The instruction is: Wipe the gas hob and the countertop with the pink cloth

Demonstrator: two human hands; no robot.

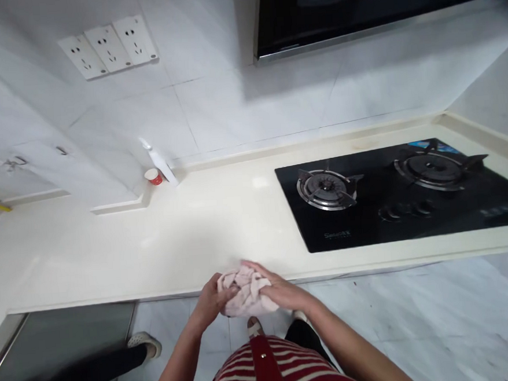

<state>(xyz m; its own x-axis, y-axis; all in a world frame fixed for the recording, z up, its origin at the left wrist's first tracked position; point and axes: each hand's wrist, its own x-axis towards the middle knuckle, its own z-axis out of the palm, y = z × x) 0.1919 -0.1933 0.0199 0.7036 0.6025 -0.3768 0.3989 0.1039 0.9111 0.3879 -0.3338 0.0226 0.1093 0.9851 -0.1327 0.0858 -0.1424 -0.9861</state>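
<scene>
A bunched, pale pink cloth [246,290] is held between my two hands, just in front of the counter's near edge. My left hand [212,301] grips its left side, with the thumb lying over the folds. On the other side my right hand [282,289] is closed round the cloth, its thumb pressed in and its fingers reaching over the far side. The cream countertop [187,236] lies right beyond both hands.
A black gas hob [370,229] with two burners fills the counter's right part, below a black range hood [355,15]. At the back left stand a white bottle [163,165] and a red paper cup [153,176]. Another person's leg [105,369] is at lower left.
</scene>
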